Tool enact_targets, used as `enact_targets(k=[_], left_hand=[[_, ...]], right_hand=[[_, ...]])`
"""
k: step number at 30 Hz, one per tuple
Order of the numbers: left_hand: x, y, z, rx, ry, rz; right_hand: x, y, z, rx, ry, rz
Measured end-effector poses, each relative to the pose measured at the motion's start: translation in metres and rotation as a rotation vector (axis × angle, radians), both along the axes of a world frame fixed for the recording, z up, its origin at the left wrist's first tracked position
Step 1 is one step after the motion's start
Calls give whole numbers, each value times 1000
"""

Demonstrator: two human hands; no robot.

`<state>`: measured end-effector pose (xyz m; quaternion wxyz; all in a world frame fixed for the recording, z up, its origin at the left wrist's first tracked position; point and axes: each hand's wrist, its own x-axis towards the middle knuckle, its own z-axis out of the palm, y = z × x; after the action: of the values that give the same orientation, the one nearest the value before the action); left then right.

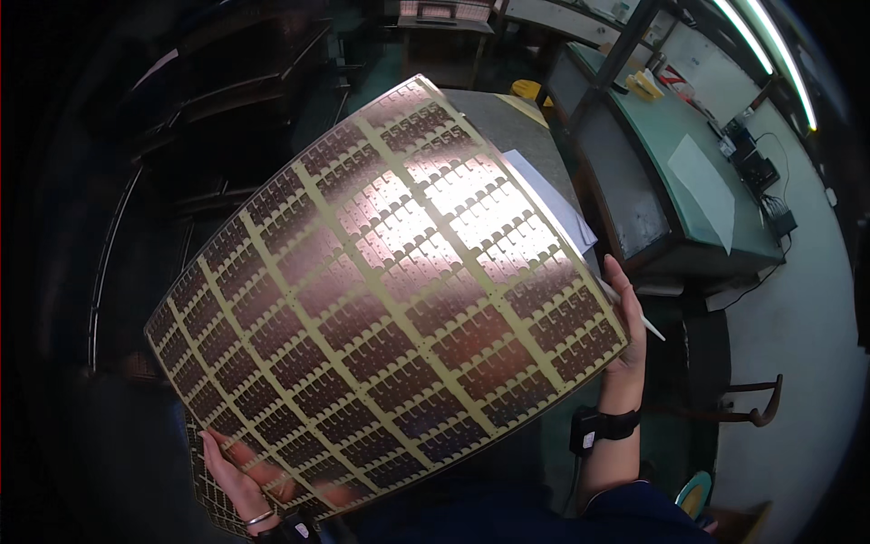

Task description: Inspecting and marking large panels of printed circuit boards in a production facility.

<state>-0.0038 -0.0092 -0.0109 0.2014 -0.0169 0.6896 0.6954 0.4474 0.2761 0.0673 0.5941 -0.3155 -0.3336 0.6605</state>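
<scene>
A large copper-coloured circuit board panel (367, 354) with a grid of repeated patterns is held up, tilted, in front of me. At its lower left edge, my left hand (237, 485) grips it, and the fingers mirror in the shiny surface. My right hand (628, 313) holds the right edge, with some fingers hidden behind the panel. A thin white pen-like stick (652, 328) pokes out beside the right hand. Below the lower left corner, part of a second patterned panel (207, 494) shows; what supports it is hidden.
A grey table (512, 122) with white paper (553, 204) stands behind the panel. To the right is a green-topped bench (666, 136) with a white sheet (702, 186) and small black devices (757, 168). Dark racks (236, 100) stand left. A curved wooden chair part (766, 403) is at right.
</scene>
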Motion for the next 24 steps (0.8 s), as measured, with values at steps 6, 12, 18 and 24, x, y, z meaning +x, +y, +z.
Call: enact_targets(k=[6, 12, 18, 24], left_hand=[[27, 24, 20, -28, 215, 75], [18, 19, 19, -6, 241, 77], [12, 26, 32, -12, 249, 63], [-5, 19, 40, -40, 269, 48]], right_hand=[[33, 13, 3, 43, -431, 252], [12, 14, -2, 20, -684, 245], [1, 15, -4, -2, -629, 265], [-7, 17, -3, -9, -590, 271]])
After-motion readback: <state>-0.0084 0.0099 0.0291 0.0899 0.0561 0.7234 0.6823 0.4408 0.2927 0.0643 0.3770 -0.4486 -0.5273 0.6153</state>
